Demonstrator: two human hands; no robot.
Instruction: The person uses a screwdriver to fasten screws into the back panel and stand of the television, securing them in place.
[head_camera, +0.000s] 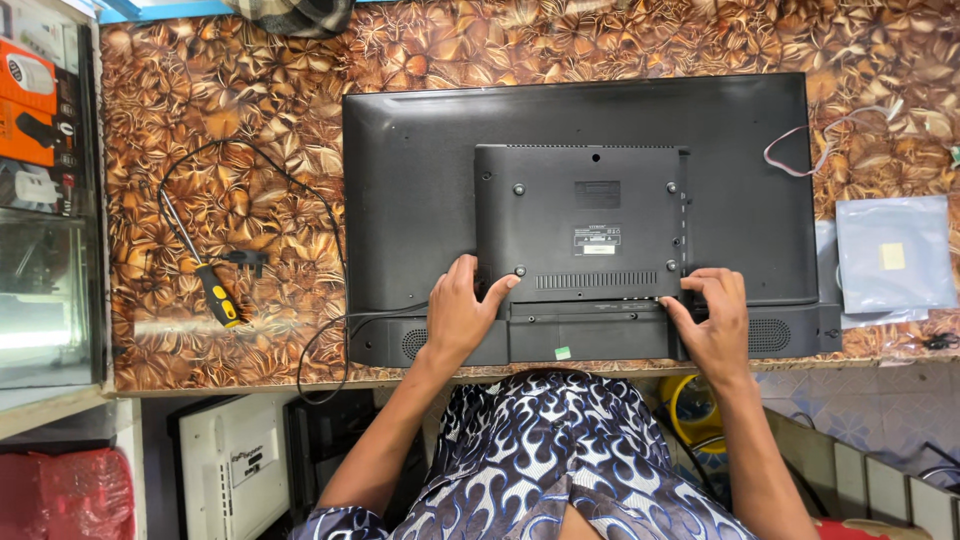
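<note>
Television (590, 120), a flat black set, lies face down on the table (230, 100), whose top has a glossy brown leaf pattern; the set's lower edge runs along the near edge of the table. It looks broad, thin and stiff, probably moderately heavy, and its hidden screen is the fragile side, so I judge it best handled by the rigid frame edges or the thicker bottom strip, never by pressing the middle of the panel. Raised on its back is a rear cover (580, 220), a smaller rectangular box with vents and several screw points; its smooth plastic looks a little slippery. The left hand (462, 312) lies open with fingers spread on the cover's lower left corner, pressing and not grasping. The right hand (715, 318) curls its fingertips against the cover's lower right corner, seemingly pinching its edge. A grey plastic bag (895, 255) lies right of the set. A yellow-handled screwdriver (205, 270) rests well left, beside a black cable (320, 345).
</note>
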